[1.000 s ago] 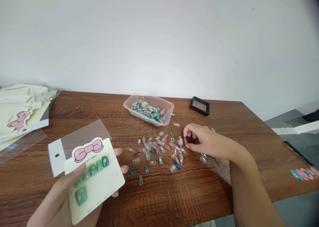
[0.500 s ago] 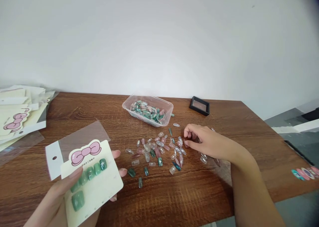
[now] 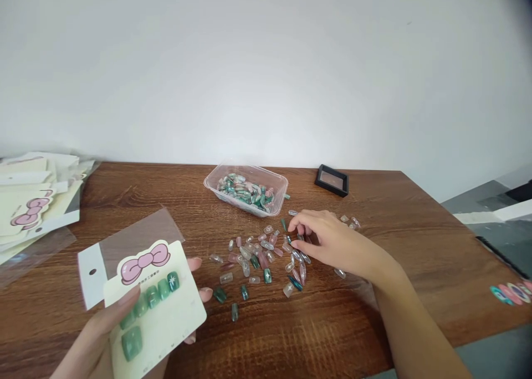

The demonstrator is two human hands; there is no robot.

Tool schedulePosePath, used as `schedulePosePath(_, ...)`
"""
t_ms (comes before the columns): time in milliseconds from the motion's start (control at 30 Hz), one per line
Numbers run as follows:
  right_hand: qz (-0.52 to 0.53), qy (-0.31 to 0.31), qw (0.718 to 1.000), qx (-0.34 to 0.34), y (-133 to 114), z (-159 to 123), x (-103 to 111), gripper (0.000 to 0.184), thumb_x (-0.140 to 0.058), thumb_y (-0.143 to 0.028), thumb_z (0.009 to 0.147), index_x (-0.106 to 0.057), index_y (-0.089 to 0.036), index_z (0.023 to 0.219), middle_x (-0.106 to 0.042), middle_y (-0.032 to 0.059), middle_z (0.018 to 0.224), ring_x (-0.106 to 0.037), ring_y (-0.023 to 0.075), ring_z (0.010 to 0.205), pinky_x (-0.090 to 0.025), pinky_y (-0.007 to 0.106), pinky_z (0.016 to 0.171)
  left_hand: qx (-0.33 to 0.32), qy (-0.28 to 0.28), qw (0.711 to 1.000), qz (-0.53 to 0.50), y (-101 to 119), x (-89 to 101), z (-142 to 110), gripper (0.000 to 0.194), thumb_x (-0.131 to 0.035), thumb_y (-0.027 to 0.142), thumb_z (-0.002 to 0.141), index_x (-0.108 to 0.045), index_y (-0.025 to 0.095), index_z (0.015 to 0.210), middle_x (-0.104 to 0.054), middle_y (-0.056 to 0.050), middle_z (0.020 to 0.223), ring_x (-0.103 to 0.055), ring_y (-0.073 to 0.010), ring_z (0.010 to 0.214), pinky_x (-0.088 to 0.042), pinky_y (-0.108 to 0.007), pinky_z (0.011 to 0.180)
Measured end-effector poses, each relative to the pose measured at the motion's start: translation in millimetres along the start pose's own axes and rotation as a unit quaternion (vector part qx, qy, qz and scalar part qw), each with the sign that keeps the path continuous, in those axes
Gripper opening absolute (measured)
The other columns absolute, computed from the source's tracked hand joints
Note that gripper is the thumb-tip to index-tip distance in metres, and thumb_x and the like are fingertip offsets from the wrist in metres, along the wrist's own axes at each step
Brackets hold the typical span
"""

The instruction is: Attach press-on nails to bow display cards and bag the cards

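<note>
On the wooden table [image 3: 344, 334] lie false nails [image 3: 267, 276], which we judge light, slippery, best held edgewise. The left hand [image 3: 97, 326] pinches a card [image 3: 174, 312]; we cannot tell if the curled right hand [image 3: 332, 236] grips a nail.

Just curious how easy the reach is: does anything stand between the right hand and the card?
Nothing tall visibly does. Loose nails lie low between the right hand and the card, and the left hand has fingertips poking past the card's edge. The plastic tub stands farther back.
</note>
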State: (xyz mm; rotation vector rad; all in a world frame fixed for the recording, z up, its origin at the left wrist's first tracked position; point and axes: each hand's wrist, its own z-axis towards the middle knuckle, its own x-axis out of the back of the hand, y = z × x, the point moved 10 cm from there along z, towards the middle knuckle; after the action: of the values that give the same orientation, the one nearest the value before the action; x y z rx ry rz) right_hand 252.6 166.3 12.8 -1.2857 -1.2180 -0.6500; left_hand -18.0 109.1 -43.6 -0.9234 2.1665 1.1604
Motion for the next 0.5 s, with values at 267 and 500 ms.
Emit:
schedulePosePath(267,0.003,-0.009,1.0,0.024,-7.9,2.9,-7.6,0.003,-0.059,-0.026,0.094,-0.061,-0.024,0.094,-0.062,-0.0004,0.087,-0.058,0.0186,0.081,-0.039,0.032,0.078,-0.037,0.079,0.994,0.065,2.3,16.2,-0.5,0.09,-0.078,0.021,0.071,-0.043,0.03,0.153,-0.077,-0.013,0.118,-0.077,-0.0403,0.074,-0.059,-0.038,0.04)
schedulePosePath(500,0.01,-0.023,0.999,0.027,-8.7,1.4,-10.0,0.011,-0.056,-0.025,0.095,-0.063,-0.026,0.103,-0.062,0.0012,0.091,-0.057,0.0201,0.087,-0.04,0.034,0.082,-0.075,0.152,0.979,0.109,10.4,16.3,-8.4,0.078,-0.073,0.019,0.066,-0.054,0.025,0.142,-0.082,-0.01,0.095,-0.076,-0.0401,0.066,-0.057,-0.038,0.035)
